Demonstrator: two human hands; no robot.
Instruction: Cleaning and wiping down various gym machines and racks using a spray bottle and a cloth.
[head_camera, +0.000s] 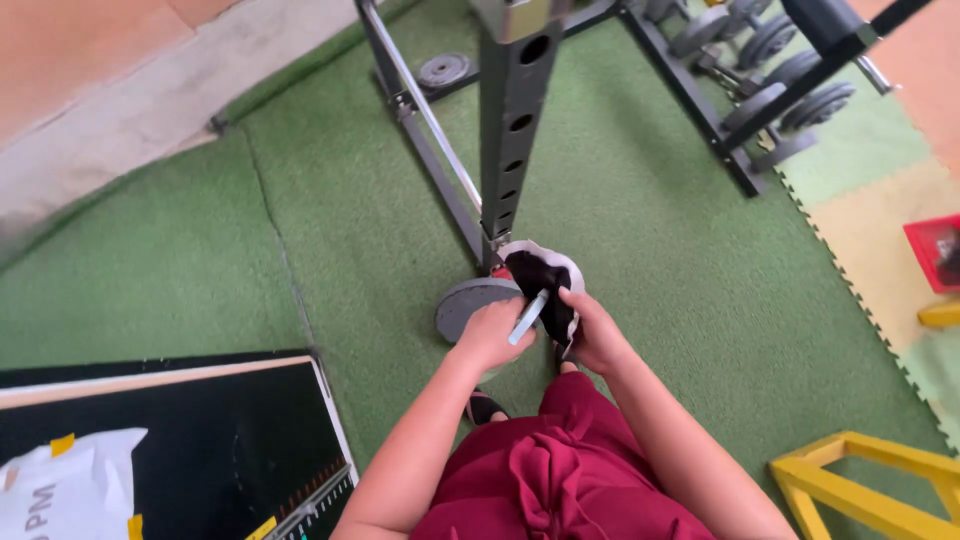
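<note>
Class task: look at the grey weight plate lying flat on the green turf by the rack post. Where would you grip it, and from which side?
Probably the weight plate is best gripped at its left rim, coming from the left. It lies flat, so fingers must hook under an edge; the rack post and the left hand crowd its right and near sides.

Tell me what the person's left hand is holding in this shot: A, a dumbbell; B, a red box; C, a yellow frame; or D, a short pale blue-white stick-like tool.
D: the left hand is closed round a short pale stick-like tool, its tip against the black cloth that the right hand grips, just in front of the grey weight plate on the green turf.
</note>
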